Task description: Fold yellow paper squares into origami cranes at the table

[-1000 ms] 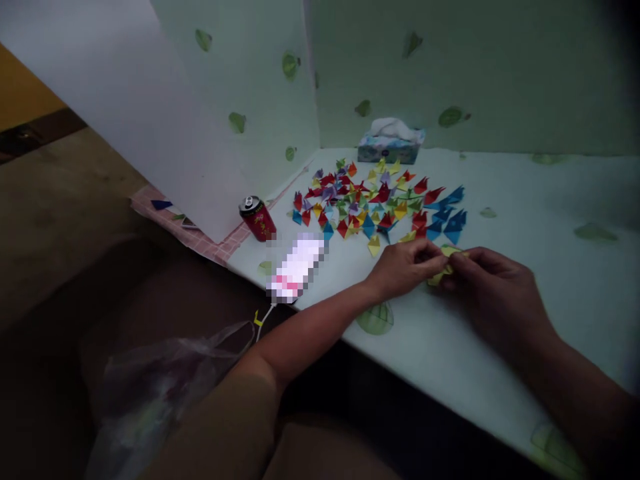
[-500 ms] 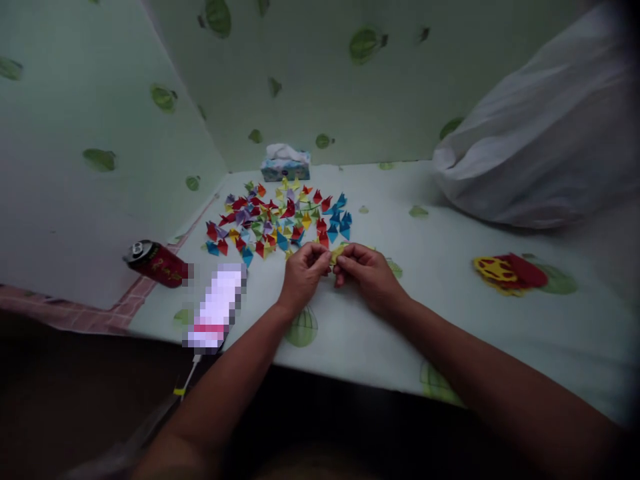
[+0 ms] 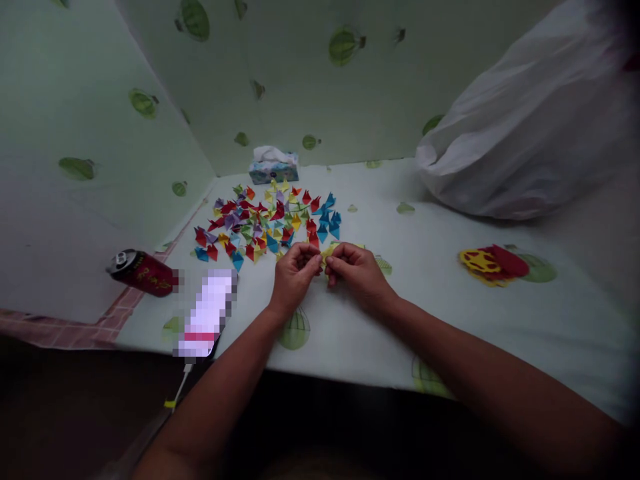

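Note:
A small yellow piece of folded paper is pinched between my two hands, mostly covered by the fingers. My left hand is closed on its left side, thumb against forefinger. From the right, my right hand grips it the same way, the fingertips of both hands almost meeting. Just beyond them, many folded paper cranes in red, blue, yellow, green and purple lie in a broad cluster on the pale table cover.
Behind the cranes stands a tissue box. At left are a dark red drink can lying tilted and a cabled phone. Red and yellow cut-out pieces lie at right, below a large white plastic bag.
The whole scene has shifted slightly left as the camera turned. Both hands keep their pinch on the yellow paper, with only small finger movement.

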Demonstrator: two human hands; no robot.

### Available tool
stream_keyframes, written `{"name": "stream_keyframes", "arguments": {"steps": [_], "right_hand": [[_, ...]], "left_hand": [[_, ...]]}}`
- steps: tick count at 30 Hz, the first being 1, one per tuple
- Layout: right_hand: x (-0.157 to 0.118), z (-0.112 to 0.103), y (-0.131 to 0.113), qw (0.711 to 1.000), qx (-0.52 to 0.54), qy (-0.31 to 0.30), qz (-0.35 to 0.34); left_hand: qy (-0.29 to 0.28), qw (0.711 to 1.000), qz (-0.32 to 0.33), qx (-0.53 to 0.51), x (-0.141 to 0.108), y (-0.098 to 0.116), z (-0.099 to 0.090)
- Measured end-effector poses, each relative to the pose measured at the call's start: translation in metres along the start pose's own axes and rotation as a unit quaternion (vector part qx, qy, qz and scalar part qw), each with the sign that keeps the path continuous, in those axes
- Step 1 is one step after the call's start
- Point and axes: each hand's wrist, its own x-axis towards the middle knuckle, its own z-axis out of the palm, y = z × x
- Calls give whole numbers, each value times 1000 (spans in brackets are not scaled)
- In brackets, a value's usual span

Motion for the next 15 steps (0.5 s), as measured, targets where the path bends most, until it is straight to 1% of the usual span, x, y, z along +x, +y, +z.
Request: {"name": "stream_keyframes", "arguments": {"steps": [3,7,12,15], "right_hand": [[-1,0,1,1000,6,0,4],[-1,0,3,1000,19,-12,14],[-1,0,1,1000,12,-3,7],[-2,1,-1,1000,15,7,12]], "left_hand": [[6,999,8,31,0,-4,-1],[13,996,38,81,-1,-8,-2],[15,992,59,107,-1,-6,-1],[14,988,84,132,-2,-5,-1]]}}
